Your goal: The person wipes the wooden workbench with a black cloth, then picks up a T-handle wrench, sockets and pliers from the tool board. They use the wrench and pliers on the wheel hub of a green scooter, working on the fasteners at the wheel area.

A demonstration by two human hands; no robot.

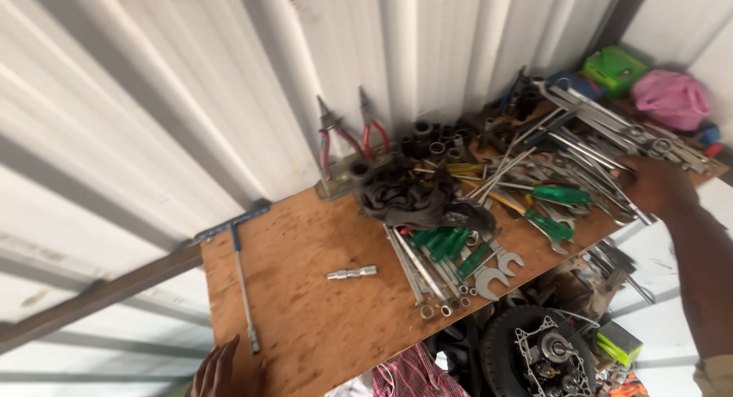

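- Up top, right hand (653, 185) reaches over the far right of the wooden board (321, 313), resting on a pile of long silver wrenches (611, 133) — fingers curled down onto them, cannot tell whether any one wrench is actually gripped.
- Left hand (217, 372) sits at the bottom edge of the view, fingers extended and loose, holding nothing; fingertips just beside the lower end of a T-handle socket wrench (243, 279).
- T-handle wrench lies lengthwise on the left part of the board, blue crossbar at the far end near the white corrugated wall (153, 99).
- Small silver socket extension (352, 272) lies alone mid-board, apart from both hands.
- Dark rag (408, 198) bunched in the centre, green-handled screwdrivers (443, 243) just below it, more green-handled ones (557, 195) nearer the right hand.
- Two red-handled pliers (347, 137) lean against the wall, black sockets (427, 141) beside them.
- Engine part (550, 355) sits below the board's near edge — pink bag (672, 98) and green box (615, 67) at far right.
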